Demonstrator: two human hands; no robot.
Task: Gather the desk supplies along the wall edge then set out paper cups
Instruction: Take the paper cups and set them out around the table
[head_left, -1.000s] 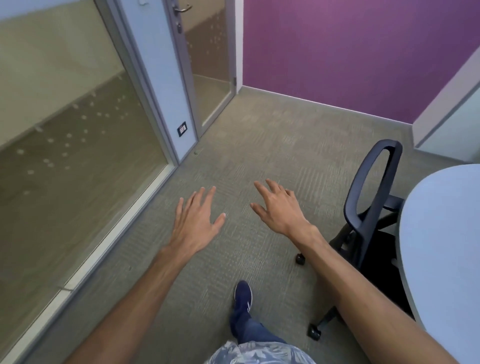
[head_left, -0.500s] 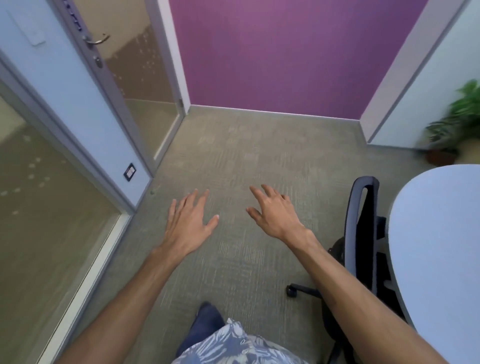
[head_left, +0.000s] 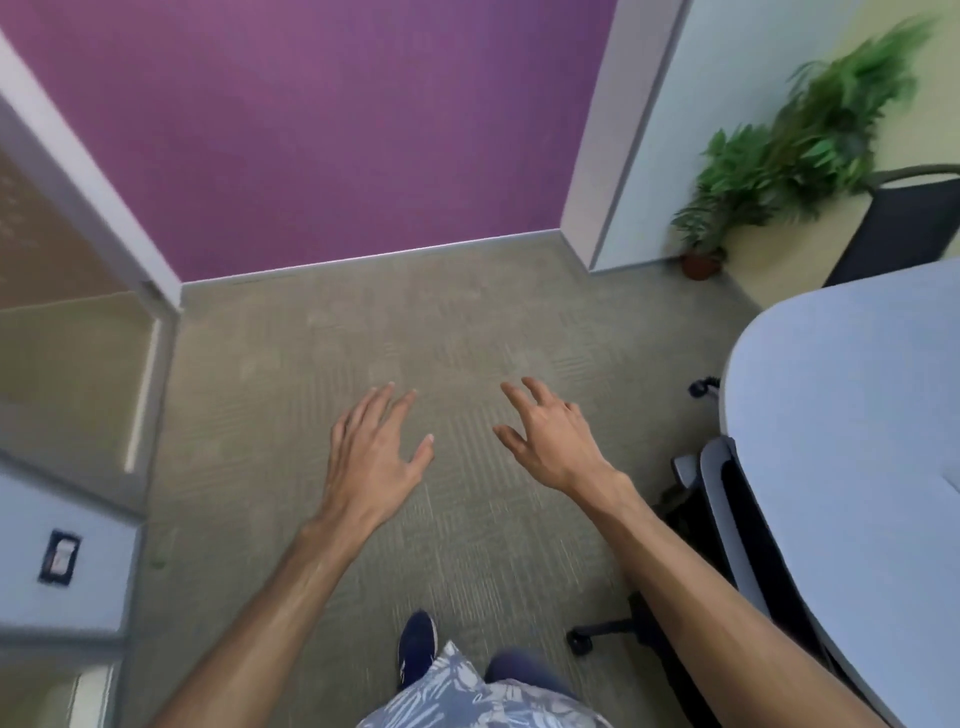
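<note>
**Both hands empty, nothing gathered that I can see**

I see the 2 bare hands held out over the grey-green carpet floor (head_left: 467, 322), palms down. The left hand (head_left: 374, 457) has its grip released, fingers spread, holding nothing. The right hand (head_left: 550, 447) is the same: fingers loose and apart, nothing in them. Neither touches anything.

The task's things are not in view. No desk supplies and no paper cups show anywhere. The only piece of the pale blue-grey rounded tabletop (head_left: 841, 441) I get is its near corner at the right, and that part is bare; the rest runs out of frame. A black office chair on castors (head_left: 722, 525) is tucked against its edge. Beyond stand a purple wall (head_left: 337, 130) and a blurred green potted plant (head_left: 779, 150) in the far corner.

My judgement: the task is at its very start, or I am between steps. I cannot tell whether any gathering is done, since the wall edge of the tabletop is hidden. The cups are yet to be found and set out.

Writing: none I can read. A small dark wall plate (head_left: 60, 556) on the left panel carries no legible mark.
</note>
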